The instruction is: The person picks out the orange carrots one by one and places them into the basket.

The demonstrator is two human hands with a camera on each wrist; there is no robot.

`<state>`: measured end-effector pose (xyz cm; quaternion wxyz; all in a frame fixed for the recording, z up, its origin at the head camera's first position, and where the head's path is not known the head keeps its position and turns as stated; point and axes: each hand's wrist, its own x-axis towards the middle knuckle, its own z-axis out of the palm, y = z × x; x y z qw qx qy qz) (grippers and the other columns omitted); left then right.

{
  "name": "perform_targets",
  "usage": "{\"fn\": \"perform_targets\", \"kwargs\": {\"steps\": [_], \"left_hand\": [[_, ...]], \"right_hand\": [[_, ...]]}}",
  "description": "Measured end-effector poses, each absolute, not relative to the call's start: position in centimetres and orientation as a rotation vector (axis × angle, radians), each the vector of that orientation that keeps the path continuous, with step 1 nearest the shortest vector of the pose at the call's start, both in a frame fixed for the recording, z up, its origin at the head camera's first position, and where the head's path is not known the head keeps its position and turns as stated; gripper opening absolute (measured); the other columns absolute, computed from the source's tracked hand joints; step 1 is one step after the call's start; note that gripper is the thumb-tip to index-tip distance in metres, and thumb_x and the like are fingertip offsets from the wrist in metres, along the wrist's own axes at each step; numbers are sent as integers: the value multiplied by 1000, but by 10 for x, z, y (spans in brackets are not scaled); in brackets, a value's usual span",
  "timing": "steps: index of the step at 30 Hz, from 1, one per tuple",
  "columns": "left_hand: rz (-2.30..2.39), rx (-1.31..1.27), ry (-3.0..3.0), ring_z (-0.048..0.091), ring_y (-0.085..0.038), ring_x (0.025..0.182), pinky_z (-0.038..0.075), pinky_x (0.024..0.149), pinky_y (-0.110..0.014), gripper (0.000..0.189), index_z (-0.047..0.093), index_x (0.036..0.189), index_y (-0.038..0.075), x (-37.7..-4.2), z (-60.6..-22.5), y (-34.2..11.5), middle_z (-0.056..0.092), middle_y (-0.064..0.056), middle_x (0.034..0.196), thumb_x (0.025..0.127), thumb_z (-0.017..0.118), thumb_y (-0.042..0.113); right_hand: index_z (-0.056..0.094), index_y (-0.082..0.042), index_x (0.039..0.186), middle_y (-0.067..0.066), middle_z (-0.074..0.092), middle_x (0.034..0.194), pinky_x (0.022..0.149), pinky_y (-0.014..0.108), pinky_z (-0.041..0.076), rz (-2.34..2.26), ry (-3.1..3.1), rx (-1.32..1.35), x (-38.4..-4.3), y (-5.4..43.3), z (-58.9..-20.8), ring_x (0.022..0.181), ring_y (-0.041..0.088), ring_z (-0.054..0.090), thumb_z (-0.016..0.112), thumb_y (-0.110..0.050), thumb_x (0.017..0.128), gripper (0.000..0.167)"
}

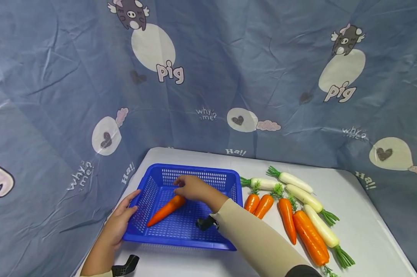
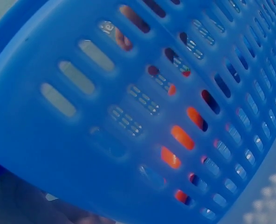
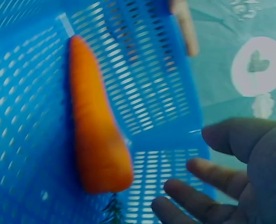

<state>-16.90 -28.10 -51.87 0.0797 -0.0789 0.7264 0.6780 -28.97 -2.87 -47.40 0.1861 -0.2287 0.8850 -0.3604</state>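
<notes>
An orange carrot (image 1: 167, 210) lies in a blue plastic basket (image 1: 180, 244), its thin tip toward the near left. My right hand (image 1: 194, 187) is over the basket, just beyond the carrot's thick end. In the right wrist view the fingers (image 3: 184, 198) of this hand are spread apart from the carrot (image 3: 98, 126), whose green top shows below it. At the basket's left side, my left hand (image 1: 120, 218) holds the rim. The left wrist view is mostly filled by the slotted basket wall (image 2: 44, 140), with orange showing through.
Right of the basket lie several carrots (image 1: 309, 234) with leafy tops and several white radishes (image 1: 321, 225) with green stems. They rest on a white table (image 1: 364, 215). A blue printed cloth (image 1: 201, 77) hangs behind and at the sides.
</notes>
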Motion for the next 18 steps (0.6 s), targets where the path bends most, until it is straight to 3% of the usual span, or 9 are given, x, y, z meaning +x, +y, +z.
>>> {"fn": "perform_targets", "kwargs": {"steps": [5, 8, 10, 14, 17, 18], "left_hand": [[2034, -238, 2167, 11, -40, 159, 13, 125, -63, 57, 24, 167, 22, -169, -520, -282, 1, -10, 177, 112, 31, 12], [2041, -237, 2168, 12, -40, 158, 15, 124, -62, 57, 24, 167, 22, -170, -520, -282, 1, -10, 177, 112, 31, 12], [2041, -240, 2170, 12, -39, 158, 15, 124, -61, 57, 24, 167, 22, -170, -520, -282, 1, -10, 177, 112, 31, 12], [2035, -244, 2170, 14, -39, 157, 22, 122, -54, 56, 25, 167, 23, -170, -520, -282, 2, -10, 177, 112, 32, 13], [2022, -236, 2175, 16, -38, 157, 25, 118, -49, 56, 24, 167, 23, -170, -519, -282, 3, -10, 177, 112, 32, 14], [2022, -234, 2176, 16, -38, 157, 26, 117, -49, 56, 24, 167, 23, -170, -519, -282, 3, -10, 177, 112, 32, 14]], "right_hand": [[76, -3, 103, 2, 68, 92, 70, 28, 50, -1244, 2346, -427, -284, -20, -470, 80, 14, 58, 71, -20, 96, 19], [73, 2, 90, 0, 58, 70, 55, 24, 41, -1244, 2257, -300, -280, -15, -470, 60, 12, 47, 69, -17, 95, 20], [70, 4, 85, 1, 53, 64, 52, 25, 42, -1211, 2244, -238, -277, -13, -471, 55, 13, 44, 68, -17, 95, 22], [70, 3, 96, 13, 70, 85, 71, 40, 61, -1192, 2255, -153, -272, -12, -475, 76, 27, 68, 70, -20, 95, 23], [68, 4, 114, 23, 73, 109, 89, 52, 61, -1235, 2213, -99, -272, -15, -480, 101, 39, 72, 71, -22, 95, 33], [67, 4, 118, 23, 72, 109, 89, 51, 61, -1257, 2190, -89, -273, -16, -482, 101, 39, 72, 72, -23, 94, 37]]}}
